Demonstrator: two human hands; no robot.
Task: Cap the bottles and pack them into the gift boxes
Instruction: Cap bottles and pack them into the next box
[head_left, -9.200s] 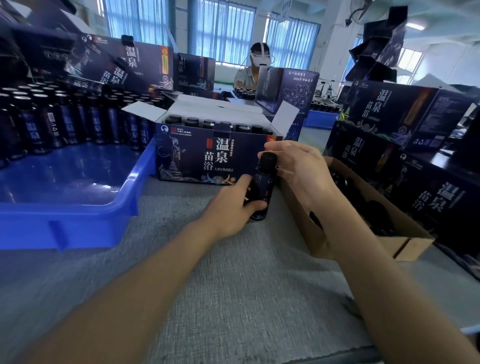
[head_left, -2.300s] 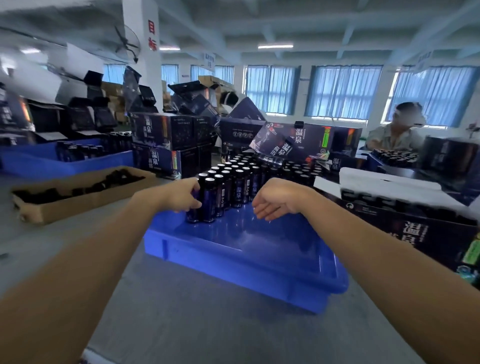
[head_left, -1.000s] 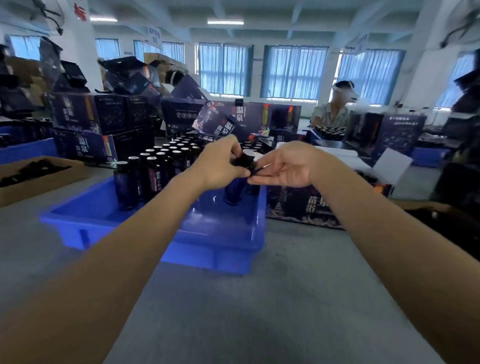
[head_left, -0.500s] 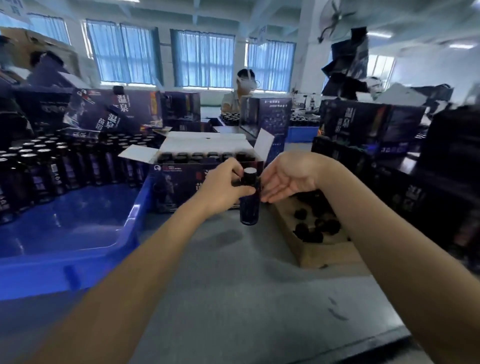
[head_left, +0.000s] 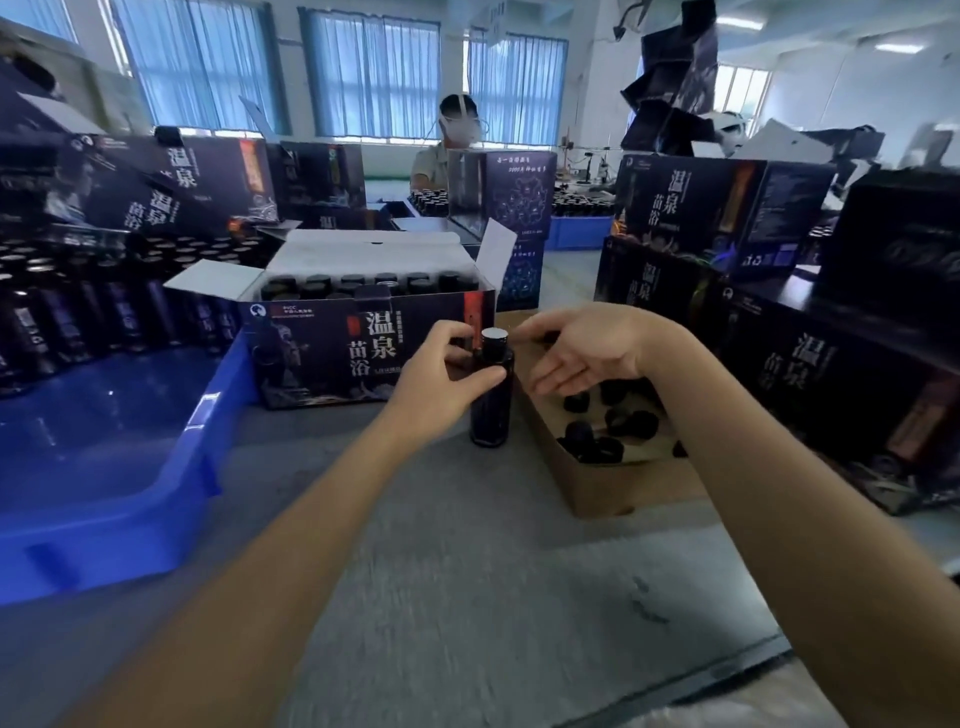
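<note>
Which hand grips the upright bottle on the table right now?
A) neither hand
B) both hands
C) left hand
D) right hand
C: the left hand curls around the bottle near its shoulder, while the right hand is open with straight fingers above the cardboard box of caps, holding nothing.

Surface: grey felt-topped table.
Left of the left hand: blue plastic tray.
Behind the left hand: open dark printed cardboard gift box.
Below the right hand: shallow brown cardboard box.
Between the hands: dark cylindrical bottle, stood upright.
</note>
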